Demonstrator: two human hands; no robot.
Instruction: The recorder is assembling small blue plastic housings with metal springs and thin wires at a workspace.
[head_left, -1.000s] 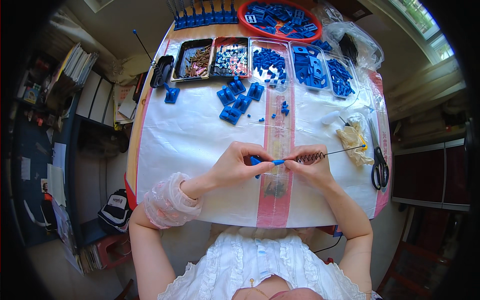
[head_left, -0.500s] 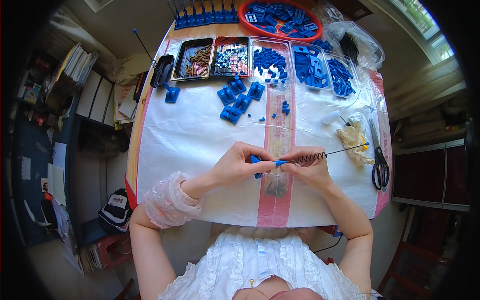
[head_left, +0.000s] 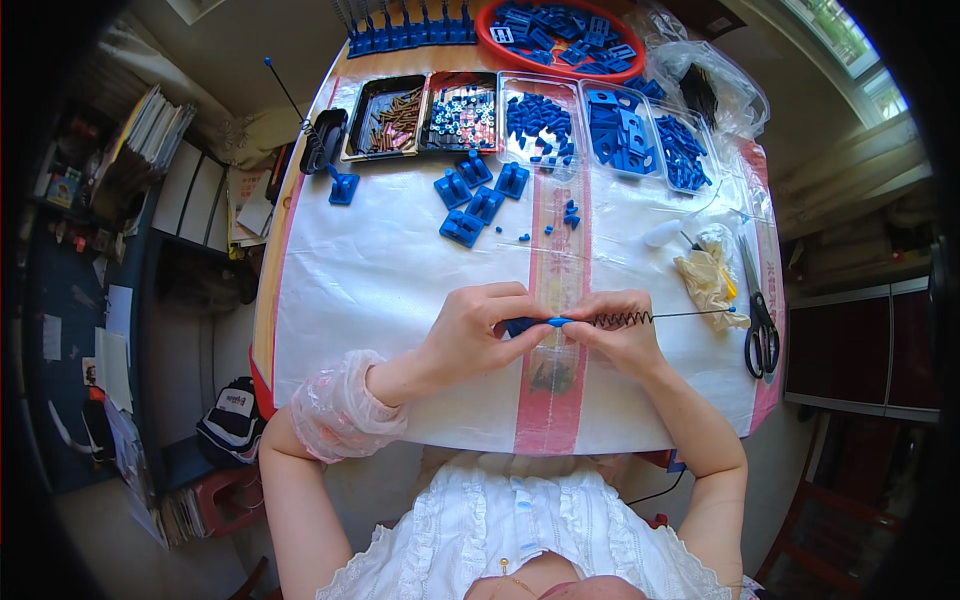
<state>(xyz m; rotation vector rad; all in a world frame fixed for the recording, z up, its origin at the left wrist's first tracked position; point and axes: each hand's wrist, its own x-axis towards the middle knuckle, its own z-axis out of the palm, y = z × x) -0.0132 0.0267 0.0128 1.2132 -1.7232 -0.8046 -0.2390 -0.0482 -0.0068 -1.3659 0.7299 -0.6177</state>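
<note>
Over the middle of the table my left hand [head_left: 468, 328] is closed on a blue plastic base piece [head_left: 518, 326], mostly hidden by the fingers. A small blue tapered piece [head_left: 557, 322] shows between my fingertips. My right hand [head_left: 620, 335] pinches the near end of a black coil spring [head_left: 632, 319], which lies level. From the spring a thin rod runs right, ending in a blue tip [head_left: 732, 310]. The fingertips of both hands almost meet at the tapered piece. How the parts join is hidden.
Beyond my hands lie several blue bases [head_left: 484, 206] and loose blue bits [head_left: 571, 214]. Trays of brass screws [head_left: 398, 118], nuts [head_left: 462, 115] and blue parts [head_left: 538, 122] line the back, before a red basin [head_left: 640, 62]. Scissors [head_left: 762, 335] and crumpled wrapping [head_left: 708, 290] lie right.
The rod's blue tip has swung down toward me, so the rod lies more level. My left hand has turned slightly around the blue base piece; both hands keep their hold.
</note>
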